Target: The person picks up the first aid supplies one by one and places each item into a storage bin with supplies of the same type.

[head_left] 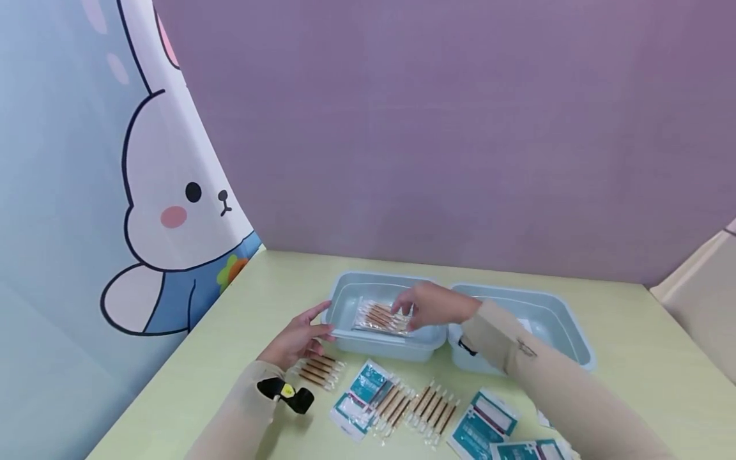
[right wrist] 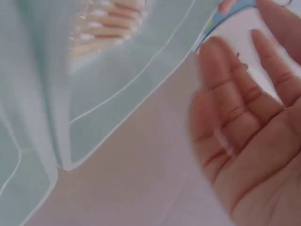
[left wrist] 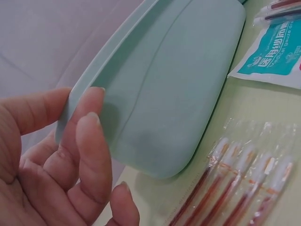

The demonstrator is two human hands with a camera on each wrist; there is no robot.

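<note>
My left hand (head_left: pixel 298 338) pinches the left rim of a pale blue plastic basin (head_left: pixel 382 347) between thumb and fingers. In the left wrist view, the thumb lies outside that rim and fingertips (left wrist: pixel 92 127) reach around its other side. Over the basin's right part hovers my right hand (head_left: pixel 431 303), its fingers relaxed and holding nothing in the right wrist view. Inside the basin lies a clear packet of cotton swabs (head_left: pixel 379 317) with brown sticks, also seen as swabs (right wrist: pixel 110 23) in the right wrist view, just apart from the hand.
A second blue basin (head_left: pixel 581 338) stands to the right, partly behind my right forearm. Packs of swabs (head_left: pixel 319 368), (head_left: pixel 432 412) and teal-and-white medical gauze packets (head_left: pixel 352 409), (head_left: pixel 482 428) lie along the table's front. A purple wall (head_left: pixel 437 140) rises behind the table.
</note>
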